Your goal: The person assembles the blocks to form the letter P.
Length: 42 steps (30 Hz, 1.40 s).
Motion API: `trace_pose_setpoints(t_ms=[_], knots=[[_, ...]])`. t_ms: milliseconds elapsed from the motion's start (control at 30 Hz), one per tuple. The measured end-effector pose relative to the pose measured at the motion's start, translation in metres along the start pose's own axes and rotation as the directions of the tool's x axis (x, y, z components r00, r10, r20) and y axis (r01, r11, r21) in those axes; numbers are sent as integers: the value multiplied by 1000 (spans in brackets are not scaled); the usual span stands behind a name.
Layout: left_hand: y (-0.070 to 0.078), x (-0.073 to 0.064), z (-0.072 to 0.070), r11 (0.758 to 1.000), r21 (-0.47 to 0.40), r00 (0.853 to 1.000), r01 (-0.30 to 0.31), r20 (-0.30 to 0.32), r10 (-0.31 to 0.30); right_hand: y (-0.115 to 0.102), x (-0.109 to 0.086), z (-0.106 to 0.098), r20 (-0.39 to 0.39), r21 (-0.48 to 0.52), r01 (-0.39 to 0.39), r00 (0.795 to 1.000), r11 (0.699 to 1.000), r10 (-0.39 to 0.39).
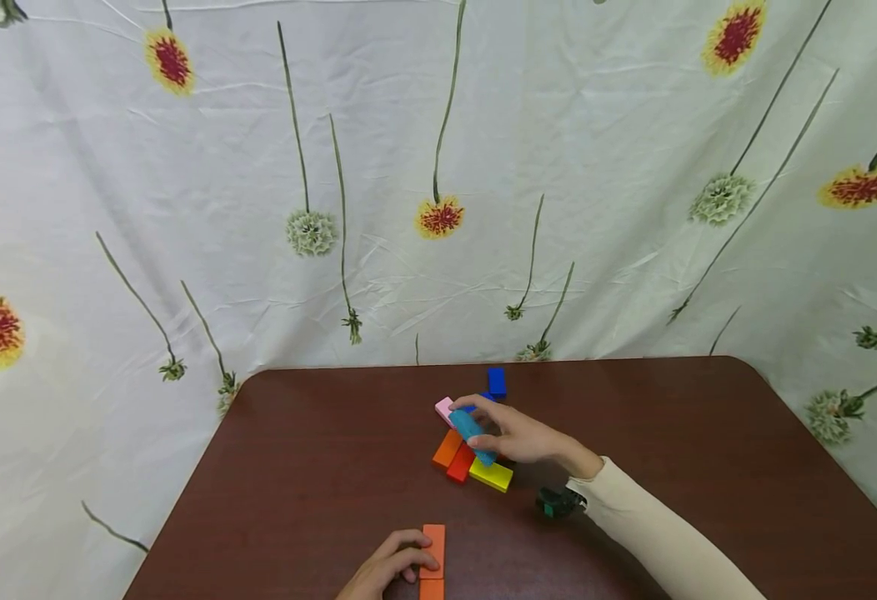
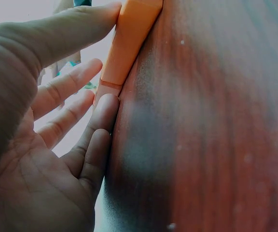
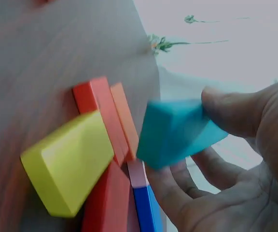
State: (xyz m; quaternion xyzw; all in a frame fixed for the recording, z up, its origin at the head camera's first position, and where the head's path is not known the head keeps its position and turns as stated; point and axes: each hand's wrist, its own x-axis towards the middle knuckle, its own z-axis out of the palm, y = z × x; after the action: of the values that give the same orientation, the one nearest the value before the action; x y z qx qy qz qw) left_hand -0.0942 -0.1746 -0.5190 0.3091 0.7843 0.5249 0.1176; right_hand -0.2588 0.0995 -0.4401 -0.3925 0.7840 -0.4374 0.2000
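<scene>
Head view: right hand (image 1: 515, 433) pinches a light-blue block (image 1: 465, 425) – yellow block (image 1: 491, 476) at its 5 o'clock – and left hand (image 1: 386, 566), fingers loose, touches 1 orange block (image 1: 438, 551)

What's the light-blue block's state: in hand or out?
In hand: the right hand pinches the light-blue block, thumb and fingers on opposite sides in the right wrist view.

Table (image 1: 318, 467): wood look, grained, smooth, faintly glossy. Cloth (image 1: 603, 167) beyond it, 12 o'clock: matt, creased. Light-blue block (image 1: 465, 426) in my right grip (image 1: 519, 435): smooth, satin; wood or plastic, cannot tell. Yellow block (image 1: 492, 476), at its 5 o'clock: smooth, low sheen. Orange block (image 1: 438, 548) touched by my left grip (image 1: 388, 565): smooth, satin. My sleeve (image 1: 656, 529): matt cloth.
</scene>
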Motion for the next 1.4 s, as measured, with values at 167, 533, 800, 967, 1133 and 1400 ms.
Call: trace_pose_setpoints(t_ms=[167,533,800,967,1133,1400], knots=[[-2,-1,1,998,20,998,-67,-20,68,-1,4,8,-28,133,-38,999,990,42],[-2,-1,2,985,80,986,-151,-55,156,-11,8,31,-104,334,-97,985,938,139],[-6,-1,2,972,105,974,-210,-59,217,-12,14,50,-185,189,-123,970,974,158],[-7,-2,2,964,100,966,-247,-56,254,-15,15,62,-215,34,-105,970,994,110],[-6,-2,2,972,75,973,-223,-50,227,-17,17,68,-226,-67,-105,970,992,88],[-6,-3,1,967,72,968,-244,-42,247,-16,16,68,-198,-164,-122,976,979,89]])
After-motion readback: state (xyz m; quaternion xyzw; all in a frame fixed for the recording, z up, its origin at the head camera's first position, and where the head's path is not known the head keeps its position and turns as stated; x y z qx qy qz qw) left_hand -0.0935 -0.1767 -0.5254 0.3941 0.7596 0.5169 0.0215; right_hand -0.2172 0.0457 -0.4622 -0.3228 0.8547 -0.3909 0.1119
